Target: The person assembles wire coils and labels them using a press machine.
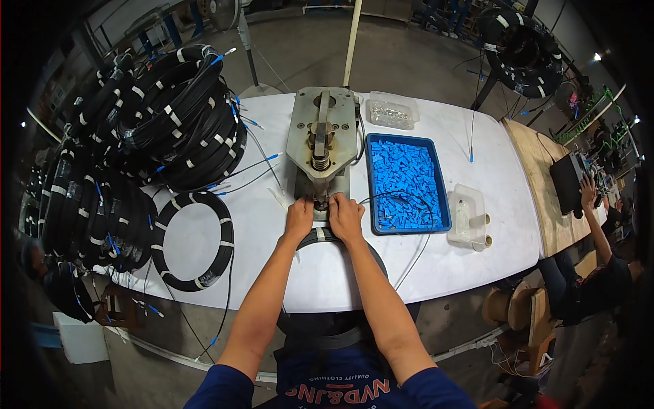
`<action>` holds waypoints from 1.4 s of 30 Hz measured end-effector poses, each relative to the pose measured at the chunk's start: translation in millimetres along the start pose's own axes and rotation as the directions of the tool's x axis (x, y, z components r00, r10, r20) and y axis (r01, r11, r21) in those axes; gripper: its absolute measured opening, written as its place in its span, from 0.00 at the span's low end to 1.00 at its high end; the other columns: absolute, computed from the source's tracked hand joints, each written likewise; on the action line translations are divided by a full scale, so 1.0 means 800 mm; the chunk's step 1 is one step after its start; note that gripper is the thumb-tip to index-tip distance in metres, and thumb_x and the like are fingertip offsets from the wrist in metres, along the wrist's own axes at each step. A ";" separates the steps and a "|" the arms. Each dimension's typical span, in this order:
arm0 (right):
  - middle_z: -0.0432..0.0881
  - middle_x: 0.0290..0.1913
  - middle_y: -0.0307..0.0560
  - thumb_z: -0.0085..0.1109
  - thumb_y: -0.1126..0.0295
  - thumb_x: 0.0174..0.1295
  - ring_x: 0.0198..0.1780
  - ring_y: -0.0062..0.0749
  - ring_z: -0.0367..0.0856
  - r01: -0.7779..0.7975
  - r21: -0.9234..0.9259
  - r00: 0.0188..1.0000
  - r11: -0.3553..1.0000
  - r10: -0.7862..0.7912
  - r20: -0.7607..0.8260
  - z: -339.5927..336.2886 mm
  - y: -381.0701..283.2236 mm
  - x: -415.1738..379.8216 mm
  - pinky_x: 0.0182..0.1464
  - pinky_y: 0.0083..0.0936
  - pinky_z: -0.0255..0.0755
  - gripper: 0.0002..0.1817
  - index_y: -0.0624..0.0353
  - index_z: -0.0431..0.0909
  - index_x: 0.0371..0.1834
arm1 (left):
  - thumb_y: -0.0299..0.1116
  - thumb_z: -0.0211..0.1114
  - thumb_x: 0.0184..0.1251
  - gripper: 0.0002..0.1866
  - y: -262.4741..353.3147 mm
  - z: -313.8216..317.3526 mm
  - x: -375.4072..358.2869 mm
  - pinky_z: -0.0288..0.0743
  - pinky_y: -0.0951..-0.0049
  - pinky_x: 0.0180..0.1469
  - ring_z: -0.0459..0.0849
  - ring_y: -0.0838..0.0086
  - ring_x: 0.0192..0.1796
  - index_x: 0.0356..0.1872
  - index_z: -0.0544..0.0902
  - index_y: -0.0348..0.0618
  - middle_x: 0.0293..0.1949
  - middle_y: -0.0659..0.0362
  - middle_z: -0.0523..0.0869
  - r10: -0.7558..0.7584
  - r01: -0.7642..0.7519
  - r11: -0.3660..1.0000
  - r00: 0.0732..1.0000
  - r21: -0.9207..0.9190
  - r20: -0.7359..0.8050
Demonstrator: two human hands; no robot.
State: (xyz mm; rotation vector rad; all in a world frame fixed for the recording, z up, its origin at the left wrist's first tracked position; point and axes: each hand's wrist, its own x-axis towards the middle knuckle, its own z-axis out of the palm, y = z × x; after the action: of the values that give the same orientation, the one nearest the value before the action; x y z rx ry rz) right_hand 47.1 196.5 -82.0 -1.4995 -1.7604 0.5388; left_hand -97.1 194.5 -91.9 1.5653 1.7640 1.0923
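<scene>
My left hand (298, 217) and my right hand (345, 217) meet at the front foot of a grey metal press (321, 140) on the white table (477, 177). The fingers of both hands pinch something small under the press head; what it is stays hidden by the fingers. A black cable coil (320, 237) lies under my wrists at the table's front edge. A thin cable (409, 198) runs from my right hand over the blue tray (371, 178), which is full of small blue plastic pieces.
Black cable coils with white ties (184, 116) are piled at the left, one coil (194, 238) flat on the table. A clear box (392, 112) sits behind the tray, another clear container (469, 217) to its right. Another person (599, 252) works at a wooden bench on the right.
</scene>
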 end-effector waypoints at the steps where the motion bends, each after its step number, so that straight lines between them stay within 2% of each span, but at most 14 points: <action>1: 0.82 0.38 0.54 0.48 0.63 0.71 0.45 0.50 0.77 -0.010 -0.010 1.000 1.000 0.010 0.018 -0.002 -0.001 0.000 0.54 0.43 0.56 0.10 0.55 0.78 0.44 | 0.41 0.49 0.74 0.20 -0.002 0.001 0.000 0.74 0.47 0.44 0.81 0.35 0.43 0.38 0.80 0.30 0.36 0.32 0.83 -0.001 0.001 1.000 1.000 0.000 -0.001; 13: 0.84 0.40 0.51 0.48 0.63 0.71 0.46 0.49 0.77 -0.031 -0.009 0.999 0.999 0.031 0.042 -0.006 -0.007 -0.001 0.57 0.43 0.56 0.10 0.52 0.78 0.46 | 0.40 0.49 0.74 0.20 0.005 -0.005 -0.001 0.75 0.48 0.44 0.81 0.36 0.43 0.40 0.81 0.30 0.36 0.33 0.83 -0.037 0.037 0.999 0.999 -0.029 0.024; 19: 0.84 0.40 0.49 0.49 0.63 0.72 0.46 0.48 0.78 -0.024 -0.035 0.999 0.999 0.026 0.043 -0.005 -0.006 -0.001 0.56 0.41 0.56 0.10 0.51 0.79 0.48 | 0.39 0.48 0.74 0.19 0.001 -0.004 -0.002 0.75 0.52 0.46 0.83 0.40 0.43 0.41 0.80 0.31 0.36 0.36 0.85 -0.030 0.034 0.995 0.998 -0.091 0.047; 21: 0.84 0.40 0.49 0.49 0.63 0.72 0.46 0.48 0.78 -0.026 -0.034 0.999 0.999 0.028 0.043 -0.005 -0.005 0.000 0.56 0.40 0.56 0.10 0.51 0.79 0.47 | 0.38 0.48 0.75 0.18 0.001 -0.005 -0.003 0.75 0.53 0.46 0.83 0.42 0.42 0.41 0.80 0.31 0.36 0.38 0.85 -0.075 0.082 0.993 0.994 -0.083 0.084; 25: 0.85 0.40 0.48 0.49 0.63 0.72 0.45 0.48 0.78 -0.023 -0.035 0.999 0.999 0.024 0.036 -0.003 -0.004 -0.001 0.56 0.41 0.56 0.10 0.50 0.79 0.47 | 0.38 0.48 0.75 0.19 -0.003 0.000 -0.003 0.75 0.54 0.43 0.83 0.43 0.40 0.40 0.80 0.31 0.34 0.39 0.85 -0.052 0.059 0.992 0.997 -0.109 0.062; 27: 0.85 0.40 0.48 0.49 0.63 0.72 0.45 0.48 0.78 -0.020 -0.037 0.999 0.999 0.021 0.029 -0.003 -0.004 -0.001 0.55 0.41 0.57 0.10 0.50 0.79 0.47 | 0.37 0.48 0.76 0.18 -0.008 0.002 -0.002 0.75 0.59 0.38 0.84 0.51 0.33 0.38 0.80 0.30 0.30 0.44 0.85 -0.081 0.091 0.984 0.994 -0.150 0.071; 28: 0.85 0.40 0.48 0.49 0.63 0.72 0.45 0.48 0.78 -0.015 -0.036 1.000 0.999 0.016 0.024 -0.003 -0.004 -0.002 0.55 0.41 0.57 0.10 0.50 0.79 0.47 | 0.37 0.48 0.76 0.18 -0.012 0.002 -0.002 0.75 0.59 0.38 0.84 0.51 0.33 0.38 0.80 0.30 0.30 0.44 0.85 -0.082 0.092 0.985 0.994 -0.149 0.070; 30: 0.85 0.39 0.48 0.49 0.63 0.72 0.45 0.48 0.78 -0.010 -0.035 1.000 0.999 0.011 0.018 -0.004 -0.004 -0.001 0.55 0.41 0.57 0.10 0.50 0.79 0.47 | 0.35 0.50 0.77 0.16 -0.015 0.002 -0.003 0.73 0.66 0.33 0.80 0.66 0.27 0.35 0.79 0.31 0.26 0.52 0.83 -0.128 0.154 0.952 0.985 -0.266 0.112; 31: 0.84 0.39 0.48 0.49 0.63 0.71 0.45 0.48 0.77 -0.016 -0.029 1.000 0.999 0.017 0.025 -0.004 -0.005 -0.001 0.56 0.42 0.57 0.10 0.50 0.79 0.46 | 0.35 0.50 0.77 0.16 -0.014 0.001 -0.004 0.73 0.66 0.33 0.80 0.66 0.27 0.35 0.79 0.31 0.26 0.52 0.83 -0.128 0.154 0.952 0.985 -0.266 0.112; 33: 0.84 0.39 0.47 0.49 0.63 0.71 0.45 0.48 0.77 -0.021 -0.021 0.999 1.000 0.022 0.032 -0.004 -0.006 -0.001 0.56 0.43 0.56 0.09 0.49 0.79 0.45 | 0.33 0.51 0.77 0.14 -0.015 -0.002 -0.005 0.70 0.72 0.30 0.76 0.76 0.25 0.34 0.79 0.33 0.24 0.58 0.81 -0.120 0.162 0.931 0.982 -0.326 0.145; 36: 0.84 0.39 0.47 0.49 0.63 0.71 0.45 0.48 0.77 -0.013 -0.014 1.000 1.000 0.014 0.025 -0.005 -0.006 -0.002 0.56 0.43 0.56 0.09 0.49 0.79 0.45 | 0.32 0.51 0.77 0.13 -0.021 -0.004 -0.006 0.69 0.74 0.29 0.74 0.78 0.25 0.34 0.78 0.34 0.24 0.60 0.81 -0.193 0.236 0.888 0.970 -0.394 0.145; 40: 0.84 0.38 0.49 0.49 0.63 0.71 0.45 0.49 0.78 0.007 -0.041 1.000 0.999 -0.006 0.016 -0.004 -0.005 -0.001 0.54 0.42 0.57 0.10 0.50 0.79 0.46 | 0.31 0.50 0.76 0.12 -0.031 0.005 -0.003 0.71 0.70 0.31 0.77 0.72 0.26 0.36 0.78 0.33 0.25 0.56 0.81 -0.163 0.184 0.894 0.983 -0.408 0.087; 42: 0.84 0.39 0.49 0.50 0.63 0.71 0.45 0.49 0.78 0.011 -0.047 1.000 0.999 -0.011 0.012 -0.004 -0.004 -0.002 0.53 0.42 0.57 0.10 0.50 0.79 0.47 | 0.31 0.50 0.73 0.12 -0.029 0.005 0.000 0.74 0.62 0.36 0.82 0.57 0.31 0.38 0.78 0.32 0.29 0.47 0.83 -0.069 0.067 0.970 0.998 -0.234 -0.001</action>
State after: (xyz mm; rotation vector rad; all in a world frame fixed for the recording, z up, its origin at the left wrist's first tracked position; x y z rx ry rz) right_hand 47.3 193.8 -78.0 -1.5210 -1.8008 0.5042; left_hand -106.2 195.8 -113.5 1.3504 1.6166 1.2262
